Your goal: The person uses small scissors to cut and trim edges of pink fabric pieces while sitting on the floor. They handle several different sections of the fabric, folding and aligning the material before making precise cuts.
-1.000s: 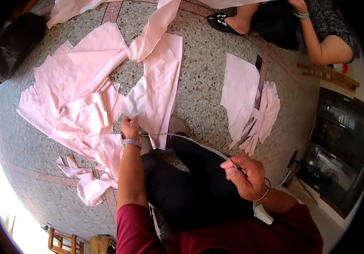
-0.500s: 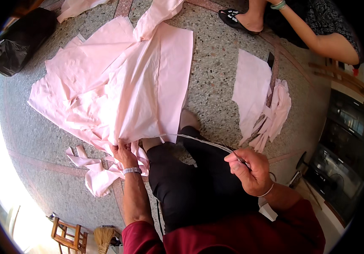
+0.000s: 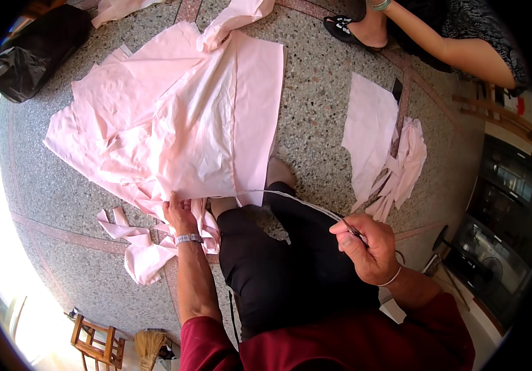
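Observation:
My left hand (image 3: 179,213) is closed on the lower edge of a pink fabric piece (image 3: 198,142), which lies spread over a large pile of crumpled pink cloth on the speckled floor. My right hand (image 3: 365,247) is closed round a small dark metal tool, apparently scissors, with pale cord (image 3: 306,201) at its fingertips. The cord runs leftward over my legs to the fabric's lower edge. Loose pink strips (image 3: 142,260) lie left of my left hand. A separate piece (image 3: 368,136) with more strips lies to the right.
A black plastic bag (image 3: 37,49) lies upper left. A co-worker's arm (image 3: 458,52) and slippered foot (image 3: 349,31) are upper right. A wooden stool (image 3: 96,340) and straw broom (image 3: 148,346) stand lower left, a glass-fronted cabinet (image 3: 495,216) and wooden bench (image 3: 495,117) at right.
My left hand has moved down and left with the fabric, which now covers more of the middle of the pile. The surroundings have shifted in view. My right hand keeps its grip.

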The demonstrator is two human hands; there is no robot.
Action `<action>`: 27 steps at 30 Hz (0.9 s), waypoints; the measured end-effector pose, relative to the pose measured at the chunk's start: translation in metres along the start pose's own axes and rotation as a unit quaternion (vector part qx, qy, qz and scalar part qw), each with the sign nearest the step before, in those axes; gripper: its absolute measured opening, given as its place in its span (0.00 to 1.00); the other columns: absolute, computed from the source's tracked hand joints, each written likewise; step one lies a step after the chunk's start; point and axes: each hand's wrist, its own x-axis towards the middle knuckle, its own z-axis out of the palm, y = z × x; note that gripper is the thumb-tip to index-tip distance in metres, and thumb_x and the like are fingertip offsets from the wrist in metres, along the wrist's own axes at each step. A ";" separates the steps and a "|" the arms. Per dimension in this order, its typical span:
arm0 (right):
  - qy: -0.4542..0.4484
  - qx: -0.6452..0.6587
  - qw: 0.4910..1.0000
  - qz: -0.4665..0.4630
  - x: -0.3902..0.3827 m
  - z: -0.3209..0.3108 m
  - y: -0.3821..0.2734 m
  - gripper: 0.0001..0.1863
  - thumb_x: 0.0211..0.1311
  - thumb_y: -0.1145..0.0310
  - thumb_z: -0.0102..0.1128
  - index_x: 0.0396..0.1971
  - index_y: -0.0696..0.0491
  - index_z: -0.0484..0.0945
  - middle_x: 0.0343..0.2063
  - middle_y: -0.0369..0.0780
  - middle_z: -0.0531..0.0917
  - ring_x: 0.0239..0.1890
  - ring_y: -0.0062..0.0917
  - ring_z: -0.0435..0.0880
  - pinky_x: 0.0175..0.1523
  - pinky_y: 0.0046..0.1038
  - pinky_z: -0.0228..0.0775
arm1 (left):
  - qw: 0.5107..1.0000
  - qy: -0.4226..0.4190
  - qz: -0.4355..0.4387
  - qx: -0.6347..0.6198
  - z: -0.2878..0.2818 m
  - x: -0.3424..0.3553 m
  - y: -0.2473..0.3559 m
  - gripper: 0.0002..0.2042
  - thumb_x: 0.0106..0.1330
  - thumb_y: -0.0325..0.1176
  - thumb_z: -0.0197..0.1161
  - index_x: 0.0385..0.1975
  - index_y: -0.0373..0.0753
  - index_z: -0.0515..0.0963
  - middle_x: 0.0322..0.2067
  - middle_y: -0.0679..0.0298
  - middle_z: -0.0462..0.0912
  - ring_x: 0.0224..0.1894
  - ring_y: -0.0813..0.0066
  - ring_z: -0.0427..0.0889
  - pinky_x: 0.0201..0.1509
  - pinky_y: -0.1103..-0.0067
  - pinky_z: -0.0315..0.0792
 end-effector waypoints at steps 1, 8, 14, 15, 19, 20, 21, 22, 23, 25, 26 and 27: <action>-0.002 -0.001 1.000 0.000 0.000 0.000 -0.001 0.05 0.66 0.75 0.58 0.38 0.60 0.78 0.25 0.38 0.81 0.21 0.19 0.76 0.28 0.21 0.68 | 1.000 -0.006 -0.008 -0.007 0.000 0.000 0.001 0.08 0.65 0.32 0.61 0.34 0.40 0.68 0.34 0.63 0.78 0.36 0.70 0.79 0.43 0.74 0.76; -0.004 -0.013 1.000 0.001 -0.002 0.004 -0.004 0.06 0.66 0.75 0.58 0.38 0.60 0.78 0.26 0.39 0.82 0.22 0.20 0.79 0.29 0.21 0.70 | 1.000 0.003 -0.008 -0.007 0.001 -0.005 0.007 0.08 0.64 0.32 0.61 0.34 0.41 0.67 0.34 0.63 0.78 0.37 0.68 0.80 0.45 0.73 0.76; -0.011 -0.024 1.000 -0.004 -0.004 0.006 -0.006 0.06 0.66 0.75 0.58 0.39 0.61 0.77 0.27 0.40 0.83 0.24 0.21 0.81 0.30 0.21 0.72 | 1.000 -0.010 -0.006 -0.002 -0.010 0.001 0.003 0.08 0.65 0.33 0.61 0.34 0.41 0.67 0.34 0.63 0.77 0.37 0.69 0.79 0.45 0.74 0.76; -0.013 -0.027 1.000 -0.005 -0.004 0.007 -0.007 0.06 0.66 0.75 0.58 0.39 0.61 0.77 0.28 0.40 0.83 0.24 0.21 0.81 0.30 0.21 0.72 | 1.000 -0.009 -0.006 -0.007 -0.010 -0.001 0.004 0.08 0.65 0.33 0.61 0.34 0.41 0.67 0.34 0.63 0.77 0.37 0.69 0.79 0.45 0.74 0.76; -0.016 -0.033 0.999 -0.017 -0.006 0.008 -0.008 0.06 0.66 0.75 0.58 0.39 0.61 0.76 0.29 0.41 0.84 0.26 0.22 0.82 0.31 0.22 0.73 | 1.000 -0.015 0.000 -0.023 -0.015 -0.003 0.003 0.09 0.64 0.33 0.62 0.35 0.41 0.68 0.35 0.63 0.78 0.37 0.69 0.79 0.43 0.74 0.76; -0.016 -0.037 0.999 -0.025 -0.006 0.008 -0.008 0.06 0.66 0.75 0.58 0.39 0.61 0.76 0.30 0.41 0.84 0.26 0.22 0.82 0.32 0.22 0.73 | 1.000 -0.016 0.000 -0.027 -0.016 -0.004 0.003 0.09 0.64 0.33 0.62 0.35 0.41 0.68 0.35 0.63 0.78 0.37 0.69 0.79 0.43 0.74 0.76; -0.015 -0.040 0.999 -0.032 -0.006 0.009 -0.009 0.06 0.66 0.75 0.58 0.39 0.62 0.76 0.30 0.41 0.84 0.26 0.22 0.82 0.32 0.22 0.74 | 1.000 -0.013 -0.007 -0.017 -0.018 -0.005 0.003 0.09 0.65 0.33 0.62 0.37 0.41 0.68 0.36 0.62 0.78 0.38 0.68 0.79 0.44 0.73 0.76; -0.017 -0.041 0.999 -0.029 -0.007 0.009 -0.009 0.06 0.66 0.75 0.57 0.39 0.62 0.76 0.31 0.42 0.84 0.27 0.23 0.83 0.32 0.22 0.74 | 1.000 -0.009 -0.015 -0.007 -0.021 -0.007 0.003 0.09 0.65 0.33 0.61 0.39 0.41 0.68 0.37 0.62 0.77 0.39 0.68 0.79 0.45 0.72 0.75; -0.020 -0.042 0.999 -0.026 -0.008 0.009 -0.010 0.06 0.66 0.75 0.57 0.39 0.62 0.76 0.31 0.42 0.84 0.27 0.23 0.83 0.33 0.22 0.74 | 1.000 -0.005 -0.022 0.003 -0.023 -0.009 0.003 0.09 0.65 0.33 0.60 0.41 0.41 0.69 0.37 0.61 0.77 0.41 0.67 0.79 0.46 0.71 0.75; -0.021 -0.046 0.998 -0.023 -0.010 0.010 -0.010 0.06 0.66 0.76 0.57 0.39 0.62 0.75 0.32 0.43 0.84 0.28 0.24 0.84 0.33 0.23 0.75 | 0.999 -0.007 -0.030 0.009 -0.029 -0.009 0.003 0.10 0.65 0.33 0.60 0.42 0.41 0.69 0.38 0.61 0.77 0.42 0.66 0.79 0.47 0.71 0.74; -0.020 -0.048 0.998 -0.023 -0.011 0.011 -0.010 0.06 0.66 0.76 0.57 0.39 0.62 0.75 0.32 0.43 0.84 0.29 0.24 0.84 0.33 0.23 0.75 | 0.999 -0.011 -0.031 0.005 -0.034 -0.008 0.001 0.10 0.65 0.33 0.60 0.42 0.41 0.69 0.38 0.61 0.77 0.41 0.66 0.79 0.47 0.71 0.74; -0.020 -0.050 0.998 -0.024 -0.012 0.012 -0.010 0.06 0.66 0.76 0.57 0.40 0.62 0.75 0.32 0.43 0.84 0.29 0.25 0.84 0.33 0.23 0.75 | 0.999 -0.015 -0.031 0.001 -0.037 -0.008 0.001 0.10 0.65 0.33 0.60 0.42 0.41 0.69 0.37 0.61 0.77 0.41 0.66 0.78 0.46 0.72 0.74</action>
